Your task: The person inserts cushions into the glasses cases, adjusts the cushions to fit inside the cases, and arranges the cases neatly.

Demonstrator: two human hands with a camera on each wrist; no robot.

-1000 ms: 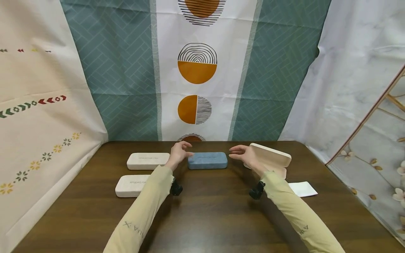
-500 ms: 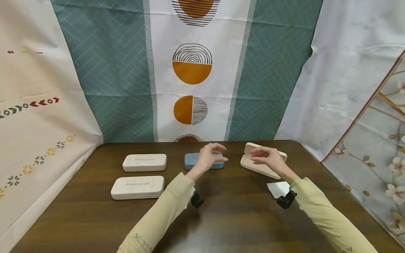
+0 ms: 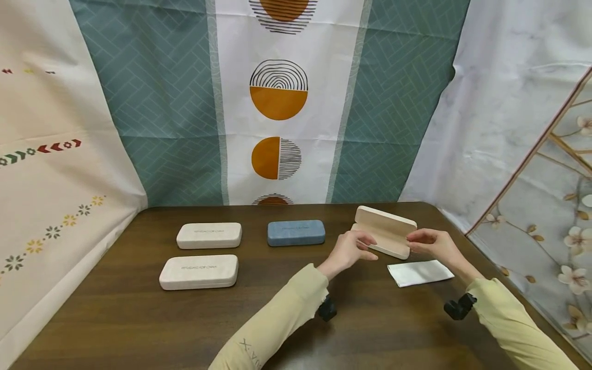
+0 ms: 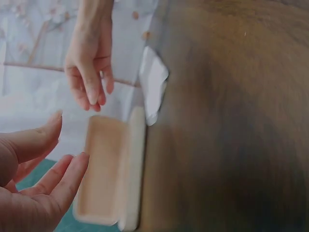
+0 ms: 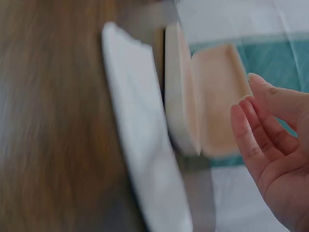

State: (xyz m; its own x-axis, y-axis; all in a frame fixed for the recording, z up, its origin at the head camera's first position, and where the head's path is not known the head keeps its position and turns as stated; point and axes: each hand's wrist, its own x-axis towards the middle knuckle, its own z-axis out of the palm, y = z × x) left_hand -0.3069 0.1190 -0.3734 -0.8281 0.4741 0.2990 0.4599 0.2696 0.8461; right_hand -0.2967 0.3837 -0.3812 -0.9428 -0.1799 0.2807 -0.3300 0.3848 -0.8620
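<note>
Lid up, a cream eyeglass case [image 3: 388,228] with a beige inside stands at the right of the table. My left hand [image 3: 351,249] hovers off its left front, fingers loosely bent and holding nothing. On the other side of the case is my right hand [image 3: 433,245], thumb and fingers parted around bare air. Both wrist views show the hands apart from each other, near the open case [image 4: 104,169]. A folded white cloth [image 3: 420,272] lies flat in front of the case, below and between the hands; the right wrist view shows the cloth [image 5: 140,125] up close.
A closed blue eyeglass case [image 3: 296,233] sits at the back middle of the brown wooden table [image 3: 139,318]. Two closed white cases, a rear one [image 3: 209,236] and a front one [image 3: 199,272], lie at the left. Patterned curtains [image 3: 393,77] surround the table.
Both hands have moved right, away from the blue case, and now flank the open case and the cloth. The view has turned slightly right. The cases stay in place.
</note>
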